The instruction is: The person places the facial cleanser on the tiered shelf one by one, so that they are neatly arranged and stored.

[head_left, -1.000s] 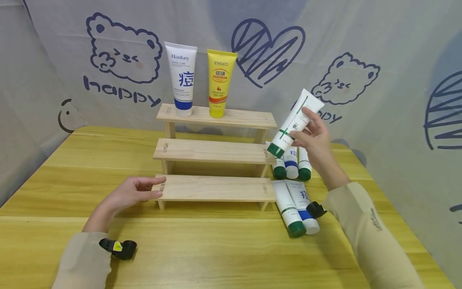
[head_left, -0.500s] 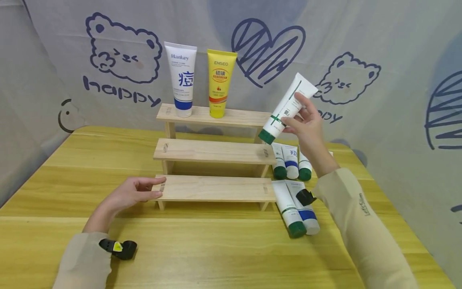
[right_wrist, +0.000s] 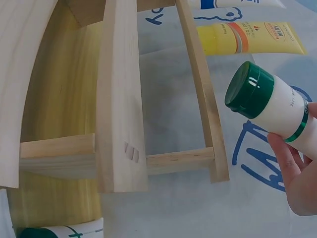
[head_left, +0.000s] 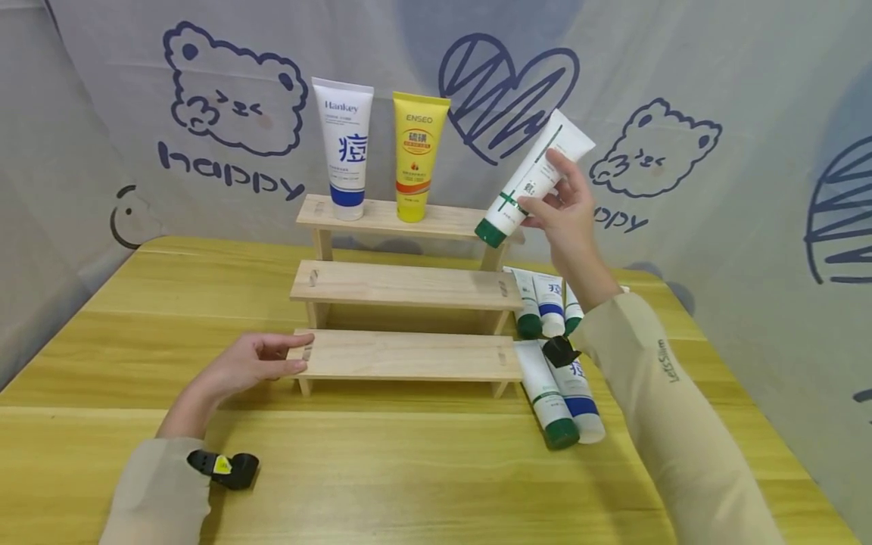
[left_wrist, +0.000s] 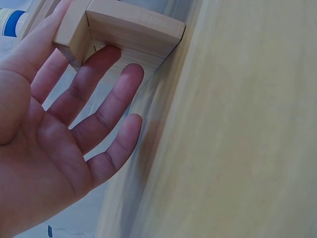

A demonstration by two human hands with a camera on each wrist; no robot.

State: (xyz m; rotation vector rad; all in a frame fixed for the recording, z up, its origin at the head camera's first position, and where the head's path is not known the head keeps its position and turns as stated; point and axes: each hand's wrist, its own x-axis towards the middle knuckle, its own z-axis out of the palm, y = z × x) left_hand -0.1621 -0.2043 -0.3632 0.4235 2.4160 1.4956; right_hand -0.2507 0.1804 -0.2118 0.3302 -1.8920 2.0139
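A three-step wooden display stand (head_left: pixel 409 356) stands on the table. My left hand (head_left: pixel 238 363) holds the left end of its lowest step between thumb and forefinger; in the left wrist view, the other fingers (left_wrist: pixel 111 111) lie loosely beside and below that end. My right hand (head_left: pixel 562 212) pinches a white squeeze tube (head_left: pixel 534 178) with a green cap. Tilted cap-down, this tube is over the top step's right end in the head view, and the right wrist view shows its cap (right_wrist: pixel 249 90) apart from the wood. A white-and-blue tube (head_left: pixel 349 151) and a yellow tube (head_left: pixel 418 159) stand capped-end down on the top step.
Right of the stand, several white tubes lie on the wooden table (head_left: pixel 381 469), including a green-capped one (head_left: pixel 548 401) and a blue-banded one (head_left: pixel 582 405) in front. A printed cloth (head_left: pixel 436 45) hangs behind.
My right hand has lifted the green-capped tube and moved it leftward, from above the lying tubes to the top step's right end. My left hand stays on the lowest step.
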